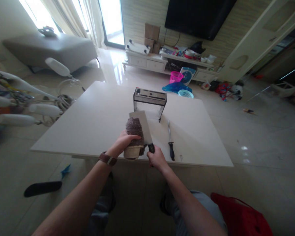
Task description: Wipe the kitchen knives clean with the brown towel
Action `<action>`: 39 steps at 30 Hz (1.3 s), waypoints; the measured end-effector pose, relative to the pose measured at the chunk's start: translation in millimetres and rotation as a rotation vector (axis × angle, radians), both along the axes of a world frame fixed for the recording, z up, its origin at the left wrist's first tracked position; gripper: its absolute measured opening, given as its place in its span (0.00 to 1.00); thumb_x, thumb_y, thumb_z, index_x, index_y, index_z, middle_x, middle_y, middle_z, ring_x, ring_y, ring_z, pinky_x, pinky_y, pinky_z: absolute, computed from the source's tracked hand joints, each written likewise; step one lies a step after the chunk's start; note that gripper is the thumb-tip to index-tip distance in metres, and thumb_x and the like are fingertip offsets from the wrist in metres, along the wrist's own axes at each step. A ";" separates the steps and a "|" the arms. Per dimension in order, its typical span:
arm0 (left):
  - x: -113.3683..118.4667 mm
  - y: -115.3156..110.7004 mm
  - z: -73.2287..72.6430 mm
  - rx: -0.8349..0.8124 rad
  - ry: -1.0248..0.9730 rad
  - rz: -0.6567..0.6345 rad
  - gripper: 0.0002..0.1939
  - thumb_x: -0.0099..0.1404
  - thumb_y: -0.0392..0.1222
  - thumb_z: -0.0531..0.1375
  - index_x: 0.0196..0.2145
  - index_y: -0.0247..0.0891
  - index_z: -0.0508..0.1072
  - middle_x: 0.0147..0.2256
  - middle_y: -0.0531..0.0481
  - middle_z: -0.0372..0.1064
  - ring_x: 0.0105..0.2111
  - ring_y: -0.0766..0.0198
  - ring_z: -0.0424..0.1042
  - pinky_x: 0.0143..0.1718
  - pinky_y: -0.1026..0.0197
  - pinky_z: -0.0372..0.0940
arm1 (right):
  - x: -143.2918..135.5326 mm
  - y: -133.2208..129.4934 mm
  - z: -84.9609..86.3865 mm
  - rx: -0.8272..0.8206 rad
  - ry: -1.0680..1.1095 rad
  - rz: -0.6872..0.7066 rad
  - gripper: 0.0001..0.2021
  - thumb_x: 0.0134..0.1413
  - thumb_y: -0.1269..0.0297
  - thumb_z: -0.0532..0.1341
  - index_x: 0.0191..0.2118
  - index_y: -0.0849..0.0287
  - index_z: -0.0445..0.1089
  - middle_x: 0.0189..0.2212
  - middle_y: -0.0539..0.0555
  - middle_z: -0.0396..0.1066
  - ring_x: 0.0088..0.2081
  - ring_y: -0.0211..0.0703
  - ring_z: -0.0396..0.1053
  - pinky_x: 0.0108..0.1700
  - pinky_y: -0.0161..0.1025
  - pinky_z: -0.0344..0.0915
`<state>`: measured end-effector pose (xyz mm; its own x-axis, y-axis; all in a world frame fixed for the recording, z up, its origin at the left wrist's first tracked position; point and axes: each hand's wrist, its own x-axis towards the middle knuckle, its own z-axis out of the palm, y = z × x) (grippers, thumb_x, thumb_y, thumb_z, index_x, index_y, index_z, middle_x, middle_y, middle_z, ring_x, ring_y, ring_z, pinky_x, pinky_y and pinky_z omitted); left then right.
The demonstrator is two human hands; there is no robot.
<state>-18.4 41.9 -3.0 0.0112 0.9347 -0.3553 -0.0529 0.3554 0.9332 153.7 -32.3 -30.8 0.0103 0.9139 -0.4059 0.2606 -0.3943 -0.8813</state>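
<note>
My right hand [157, 158] is closed around the black handle of a cleaver [148, 131], whose broad grey blade points away from me above the white table. My left hand [125, 143] grips a brown shaggy piece with a beige cuff-like end [134, 127], its thumb lying across the top. The shaggy piece overlaps the left part of the blade; whether it presses on the metal, I cannot tell. To the right, a sharpening steel [171, 144] with a black handle lies on the table. Beyond the blade stands a knife block [149, 95] with a slotted top and clear front.
The white table [93, 121] has its near edge just in front of me. A small clear item [181, 157] lies near that edge. A lamp with white shades [45, 110] is at the left. A red bag [241, 214] sits at lower right, and baskets [186, 94] stand beyond the table.
</note>
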 end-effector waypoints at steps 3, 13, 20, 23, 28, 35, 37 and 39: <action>-13.1 4.2 2.2 0.006 0.064 -0.064 0.19 0.39 0.37 0.73 0.33 0.33 0.80 0.31 0.44 0.79 0.29 0.55 0.77 0.33 0.55 0.74 | 1.6 0.0 -0.3 0.008 -0.002 0.008 0.06 0.44 0.72 0.57 0.32 0.56 0.63 0.15 0.41 0.58 0.13 0.36 0.61 0.15 0.31 0.58; 6.9 -2.3 -12.6 -0.003 -0.144 0.067 0.28 0.40 0.39 0.75 0.42 0.33 0.80 0.40 0.41 0.81 0.36 0.54 0.80 0.42 0.53 0.75 | 0.0 -1.0 -2.6 0.018 -0.043 -0.006 0.05 0.47 0.69 0.59 0.34 0.58 0.67 0.18 0.43 0.63 0.16 0.35 0.62 0.19 0.30 0.59; 23.5 -5.3 -19.0 -0.015 -0.091 0.005 0.27 0.40 0.38 0.76 0.41 0.33 0.80 0.40 0.41 0.81 0.39 0.52 0.80 0.45 0.51 0.75 | 1.8 1.2 -15.6 -0.006 0.025 -0.058 0.07 0.45 0.66 0.60 0.34 0.58 0.68 0.16 0.45 0.65 0.17 0.37 0.64 0.22 0.32 0.62; 12.3 -2.9 -10.7 0.001 -0.012 -0.081 0.24 0.39 0.37 0.75 0.38 0.33 0.80 0.37 0.43 0.81 0.36 0.52 0.79 0.42 0.52 0.74 | 2.8 1.1 -18.3 -0.006 0.103 -0.058 0.05 0.44 0.67 0.58 0.32 0.56 0.64 0.13 0.42 0.61 0.12 0.36 0.59 0.18 0.33 0.59; -5.3 -1.8 3.3 0.050 0.092 -0.176 0.19 0.41 0.34 0.73 0.35 0.33 0.80 0.34 0.45 0.80 0.32 0.56 0.77 0.36 0.56 0.73 | 1.5 0.8 -11.2 0.006 0.132 -0.066 0.07 0.41 0.69 0.57 0.30 0.54 0.61 0.13 0.40 0.59 0.11 0.36 0.57 0.13 0.33 0.57; -13.8 6.0 -0.1 0.004 -0.048 0.027 0.21 0.39 0.35 0.74 0.35 0.31 0.79 0.33 0.42 0.80 0.28 0.56 0.77 0.30 0.57 0.73 | 3.8 2.6 -3.6 0.060 0.017 -0.045 0.05 0.43 0.68 0.57 0.29 0.54 0.60 0.15 0.40 0.58 0.12 0.36 0.59 0.12 0.32 0.57; -16.3 10.1 -2.7 -0.031 -0.138 0.164 0.23 0.39 0.34 0.74 0.36 0.32 0.79 0.32 0.42 0.80 0.28 0.55 0.78 0.30 0.56 0.75 | 4.6 1.6 -4.3 0.090 -0.035 0.004 0.04 0.43 0.69 0.57 0.29 0.55 0.61 0.17 0.41 0.59 0.13 0.35 0.60 0.13 0.31 0.57; -19.5 14.0 -3.8 -0.050 -0.222 0.280 0.23 0.39 0.32 0.74 0.36 0.32 0.78 0.32 0.41 0.80 0.28 0.55 0.79 0.30 0.55 0.76 | 5.6 0.0 -5.0 0.112 -0.061 0.058 0.04 0.43 0.69 0.57 0.28 0.55 0.61 0.19 0.42 0.58 0.15 0.33 0.60 0.13 0.30 0.57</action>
